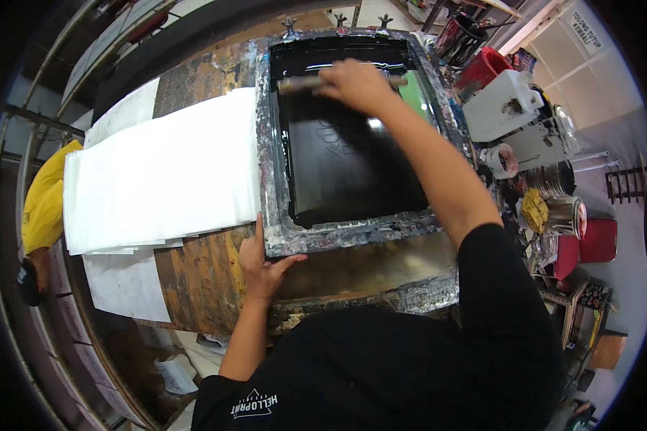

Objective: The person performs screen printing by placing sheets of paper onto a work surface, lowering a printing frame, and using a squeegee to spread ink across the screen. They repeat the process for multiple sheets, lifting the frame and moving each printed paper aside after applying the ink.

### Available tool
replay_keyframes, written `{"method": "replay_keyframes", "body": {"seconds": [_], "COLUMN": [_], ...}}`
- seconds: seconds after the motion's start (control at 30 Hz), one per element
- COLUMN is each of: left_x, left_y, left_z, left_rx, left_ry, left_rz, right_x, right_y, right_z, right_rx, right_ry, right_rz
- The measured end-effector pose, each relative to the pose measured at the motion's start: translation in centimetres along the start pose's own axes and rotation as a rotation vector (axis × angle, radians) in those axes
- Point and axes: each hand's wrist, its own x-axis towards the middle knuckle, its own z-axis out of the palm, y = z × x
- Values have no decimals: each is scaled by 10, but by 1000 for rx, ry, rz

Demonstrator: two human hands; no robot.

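A screen printing frame [359,234], its border crusted with dried ink, lies over the worktable in front of me. Black ink covers most of its mesh [352,169], where faint lettering shows. My right hand [356,85] is closed around a squeegee [302,84] laid crosswise near the far end of the mesh. At the frame's near left corner rests my left hand [261,267], its index finger stretched along the left side and its thumb spread along the near edge. Left of the frame lies a stack of white paper sheets [165,169].
Clamps with wing nuts [341,21] line the frame's far edge. Along the right stand a red bucket [484,68], a white jerrycan [507,104], and a metal can [566,217] beside a yellow sponge-like lump [534,210]. Another person's yellow sleeve [47,197] shows at the far left.
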Motion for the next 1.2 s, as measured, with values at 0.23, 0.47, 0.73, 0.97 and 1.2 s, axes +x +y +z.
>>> {"method": "replay_keyframes", "body": {"seconds": [0.23, 0.47, 0.73, 0.97, 1.2], "left_x": [11, 88, 47, 107, 95], "left_y": [31, 107, 54, 81, 14], "left_z": [-4, -39, 8, 6, -67], "left_rx": [-509, -1008, 663, 273, 209], "left_ry": [52, 358, -320, -39, 214], "left_rz": [-211, -108, -14, 137, -107], "right_x": [-178, -129, -75, -17, -47], "right_y": [-144, -146, -125, -133, -120], "right_z": [-109, -227, -266, -322, -292], "right_rx": [121, -67, -188, -53, -152], "right_ry": [-51, 420, 575, 187, 413], "right_rz": [27, -10, -39, 362, 117]}}
